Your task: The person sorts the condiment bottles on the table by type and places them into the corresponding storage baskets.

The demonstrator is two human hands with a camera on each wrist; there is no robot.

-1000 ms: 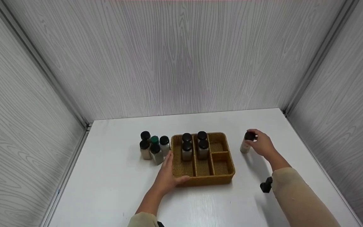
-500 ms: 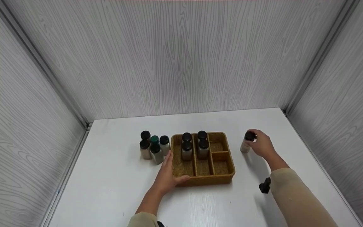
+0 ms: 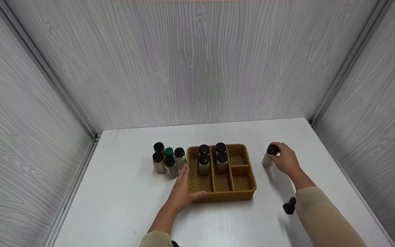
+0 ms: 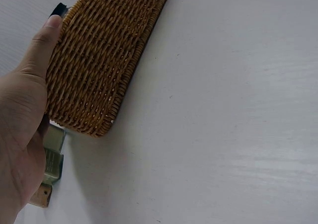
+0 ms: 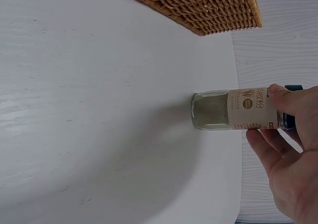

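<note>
My right hand [image 3: 285, 159] pinches a glass spice jar [image 5: 213, 110] near its black cap, thumb on one side and fingers on the other. The jar is upright, has a pale printed label and holds greyish powder; whether its base touches the table I cannot tell. My left hand [image 3: 179, 193] rests spread against the near left corner of a brown woven divided basket [image 3: 225, 196]. Its thumb [image 4: 47, 40] lies along the front wall; its other fingers lie along the left side. Two black-capped jars [image 3: 203, 166] stand in the left compartment and two more jars [image 3: 222, 164] in the middle one.
Left of the basket stands a cluster of several jars [image 3: 158, 164], one with a green cap [image 3: 168, 152]. The basket's two right compartments [image 3: 241, 181] hold nothing. Grey wood-grain panels [image 3: 197, 68] close off the white table [image 3: 122, 206] at the back and sides.
</note>
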